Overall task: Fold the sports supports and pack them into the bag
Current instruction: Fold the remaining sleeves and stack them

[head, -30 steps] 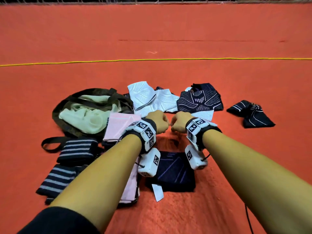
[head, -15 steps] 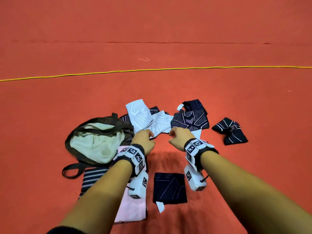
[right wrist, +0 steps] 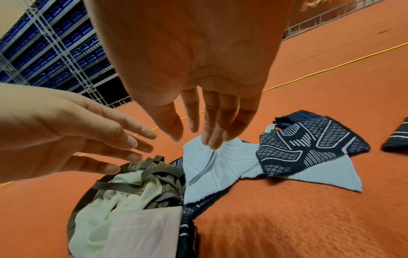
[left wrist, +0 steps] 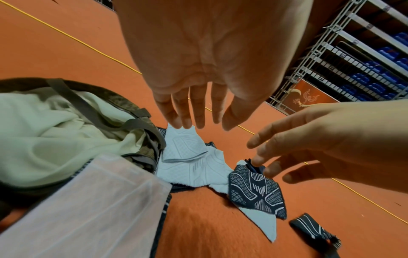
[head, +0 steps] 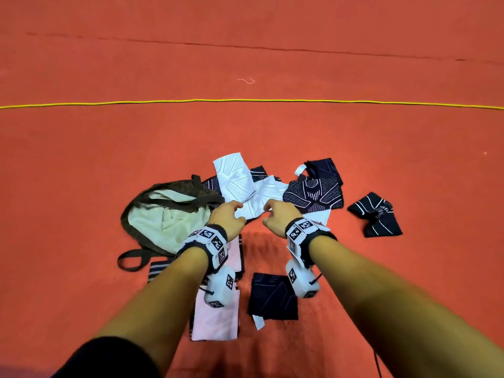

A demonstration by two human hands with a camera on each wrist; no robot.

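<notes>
Two white sports supports [head: 236, 179] [left wrist: 187, 153] [right wrist: 212, 167] lie overlapped on the red carpet beyond my hands. My left hand [head: 236, 211] [left wrist: 198, 122] and right hand [head: 268, 212] [right wrist: 198, 134] hover just over their near edge, fingers straight and spread, holding nothing. A navy patterned support [head: 313, 195] [right wrist: 309, 144] lies right of the white ones, partly on top of one. The olive bag [head: 136, 214] [left wrist: 141, 113] lies open at left, showing its pale lining. A folded navy support [head: 272, 297] sits between my forearms.
A folded pink support [head: 216, 315] and grey-striped supports [head: 158, 268] lie by the bag under my left arm. A dark white-striped support [head: 377, 215] lies apart at right. A yellow cord [head: 245, 100] crosses the carpet farther out. Metal racks [left wrist: 353, 52] stand beyond.
Both hands were fists together above the folded navy support; they have moved forward to the white supports and opened. The head view has shifted farther back.
</notes>
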